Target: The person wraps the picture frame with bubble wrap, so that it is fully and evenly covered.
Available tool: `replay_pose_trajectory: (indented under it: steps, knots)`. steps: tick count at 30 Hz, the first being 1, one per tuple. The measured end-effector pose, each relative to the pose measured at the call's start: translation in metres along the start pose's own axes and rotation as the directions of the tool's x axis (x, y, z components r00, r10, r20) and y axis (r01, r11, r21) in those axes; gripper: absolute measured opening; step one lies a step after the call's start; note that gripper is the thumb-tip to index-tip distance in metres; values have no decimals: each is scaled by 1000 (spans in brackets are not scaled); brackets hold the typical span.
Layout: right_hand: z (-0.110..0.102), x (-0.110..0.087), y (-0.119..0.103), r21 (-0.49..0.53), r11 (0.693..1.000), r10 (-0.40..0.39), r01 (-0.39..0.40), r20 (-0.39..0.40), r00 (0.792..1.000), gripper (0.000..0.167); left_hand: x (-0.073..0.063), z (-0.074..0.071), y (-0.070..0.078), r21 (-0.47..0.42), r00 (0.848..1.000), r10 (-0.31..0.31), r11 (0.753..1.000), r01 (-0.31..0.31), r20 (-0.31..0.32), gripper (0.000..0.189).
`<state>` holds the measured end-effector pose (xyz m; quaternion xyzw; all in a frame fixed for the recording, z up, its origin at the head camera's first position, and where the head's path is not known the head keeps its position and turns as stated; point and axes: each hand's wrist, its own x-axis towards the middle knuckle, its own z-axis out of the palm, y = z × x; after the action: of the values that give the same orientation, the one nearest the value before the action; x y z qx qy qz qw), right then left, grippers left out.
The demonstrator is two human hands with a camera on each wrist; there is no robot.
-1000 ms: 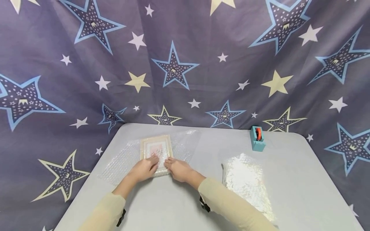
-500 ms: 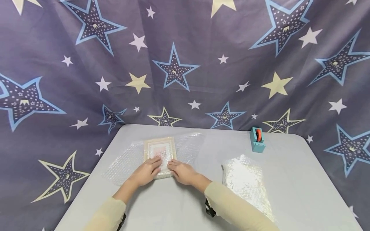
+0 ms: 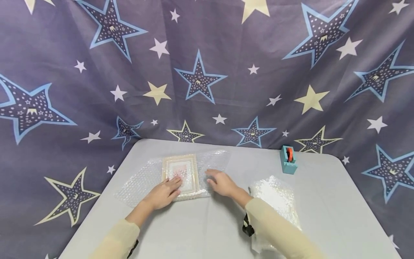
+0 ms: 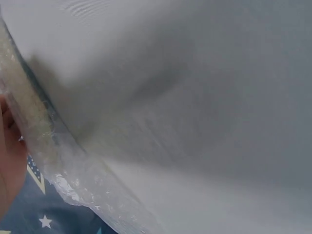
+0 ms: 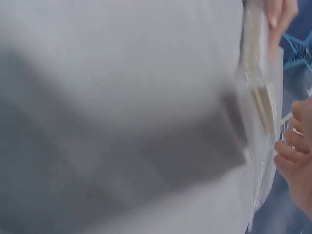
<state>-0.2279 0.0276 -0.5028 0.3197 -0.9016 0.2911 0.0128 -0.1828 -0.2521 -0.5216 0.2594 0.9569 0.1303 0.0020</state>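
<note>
A picture frame (image 3: 195, 169) with a pale wooden border and a pinkish picture lies under clear bubble wrap on the table. Bubble wrap (image 3: 140, 181) spreads out flat on both sides of it. My left hand (image 3: 164, 194) rests on the frame's lower left, fingers stretched over the wrapped front. To the right of the frame, my right hand (image 3: 221, 182) is over the wrap with loosely bent fingers and holds nothing. In the right wrist view, the wrapped frame edge (image 5: 254, 39) stands beside that hand. The left wrist view catches only part of the left hand (image 4: 10, 161).
A teal tape dispenser (image 3: 288, 161) with an orange-red roll stands at the back right of the grey table (image 3: 333, 201). Nearer, a shiny clear plastic pack (image 3: 275, 196) lies partly behind the right sleeve. A star-patterned curtain (image 3: 226, 97) hangs close behind the table.
My right hand has left the frame's right side and moved right, over the wrap beside it. The left hand stays on the frame, which has shifted slightly right in view.
</note>
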Motion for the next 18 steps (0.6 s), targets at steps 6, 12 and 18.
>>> replay_pose_trajectory:
  steps: [6,12,18]
  knots:
    - [-10,3,18,155,936,336,-315,-129,933,35,-2,-1,-2,56,999,42,998,-43,10,47]
    - [-8,5,39,470,665,678,-580,-54,733,38,-1,-3,-3,129,994,110,986,-109,5,48]
    - [75,29,163,931,191,666,-310,109,738,37,-3,-1,-4,136,992,125,983,-123,-1,48]
